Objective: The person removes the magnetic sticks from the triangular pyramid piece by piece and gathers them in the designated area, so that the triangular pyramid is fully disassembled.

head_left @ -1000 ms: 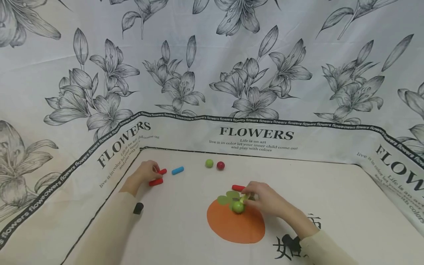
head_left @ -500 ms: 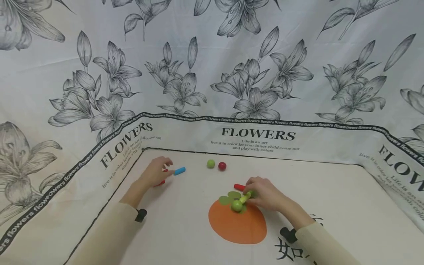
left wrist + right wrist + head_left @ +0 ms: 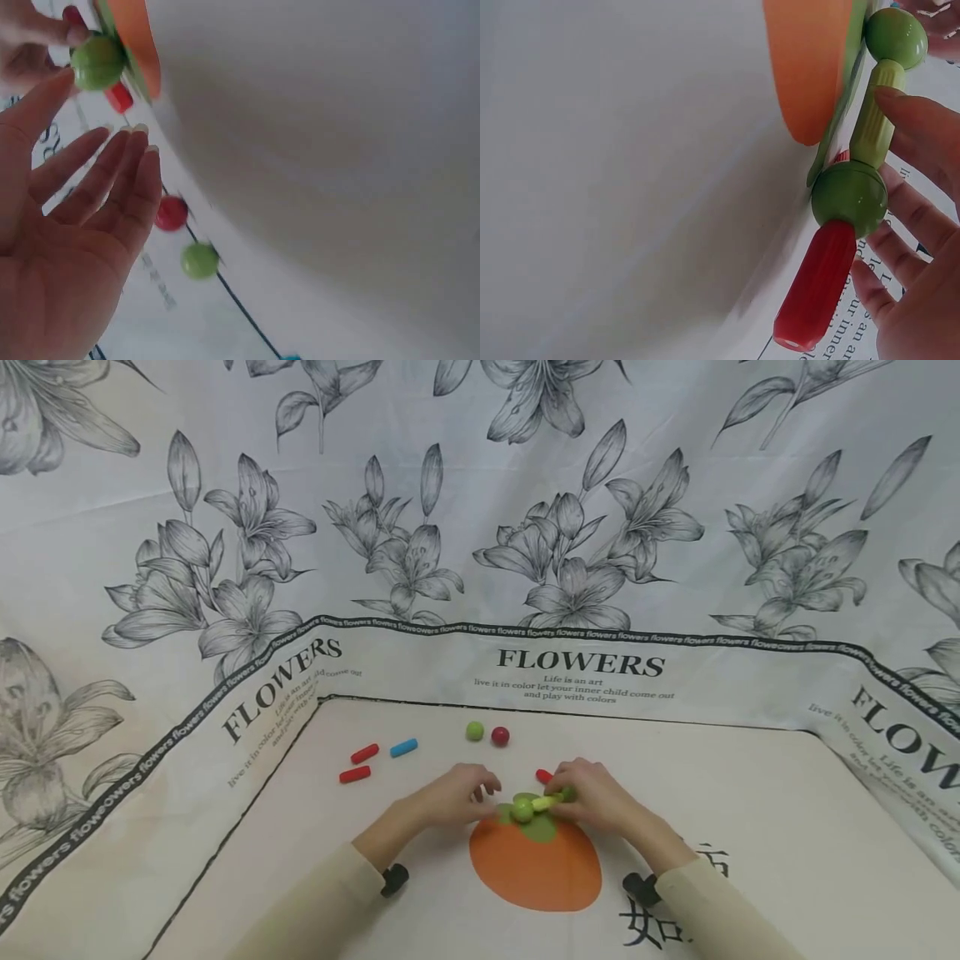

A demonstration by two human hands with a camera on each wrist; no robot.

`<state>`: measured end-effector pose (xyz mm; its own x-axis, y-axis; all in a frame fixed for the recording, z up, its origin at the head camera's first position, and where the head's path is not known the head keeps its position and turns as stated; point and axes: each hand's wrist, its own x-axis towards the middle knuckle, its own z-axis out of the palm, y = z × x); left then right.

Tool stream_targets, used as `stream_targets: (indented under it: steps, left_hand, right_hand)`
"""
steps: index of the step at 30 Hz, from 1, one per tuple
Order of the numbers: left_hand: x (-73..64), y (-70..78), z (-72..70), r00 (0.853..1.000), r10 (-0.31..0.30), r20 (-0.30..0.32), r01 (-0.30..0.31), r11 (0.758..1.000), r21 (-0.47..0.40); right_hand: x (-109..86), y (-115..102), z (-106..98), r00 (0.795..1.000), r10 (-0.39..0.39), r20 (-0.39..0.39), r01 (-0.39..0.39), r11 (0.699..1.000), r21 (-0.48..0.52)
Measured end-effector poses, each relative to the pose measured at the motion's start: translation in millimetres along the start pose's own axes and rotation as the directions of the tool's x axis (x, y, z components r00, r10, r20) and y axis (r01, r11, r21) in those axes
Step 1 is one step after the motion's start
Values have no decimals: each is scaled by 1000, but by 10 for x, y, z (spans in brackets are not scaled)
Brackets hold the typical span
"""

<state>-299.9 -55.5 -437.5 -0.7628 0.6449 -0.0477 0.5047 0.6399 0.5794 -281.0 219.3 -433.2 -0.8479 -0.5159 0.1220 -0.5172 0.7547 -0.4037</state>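
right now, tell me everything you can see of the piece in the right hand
The piece is a glossy, plastic-looking chain: green end ball, fluted yellow-green stick, green middle ball, red stick, nearly in line. The right hand grips it by the yellow-green stick, over the leafy top of the orange print. The left hand is near the green end ball. Whether the piece rests on anything is unclear.

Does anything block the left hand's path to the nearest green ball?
Nothing visible does: only a small open gap separates the left hand from the green ball in the head view. The right hand holds the yellow-green rod on the ball's far side.
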Motion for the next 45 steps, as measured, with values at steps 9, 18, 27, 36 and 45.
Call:
stream_targets:
  steps: [9,18,27,36,45]
  left_hand:
    - [250,185,223,999,44,22,-46,997,61]
    - [307,214,217,998,52,46,-54,998,34]
    - [263,173,151,992,73,104,-68,996,-54]
    - [167,41,4,999,32,41,-28,995,-95]
    - [307,-369,-350,929,-257,-265,234,966,-114]
  right_hand:
    - [49,-76,50,999,-42,-8,42,998,-51]
    - [59,-73,50,999,-39,-26,35,992,-118]
    - [86,-90,32,999,-33,-36,28,991,-129]
    - [63,-46,76,998,-17,-56,9,990,-140]
    - [55,-92,63,1000,-10,-16,8,997,-79]
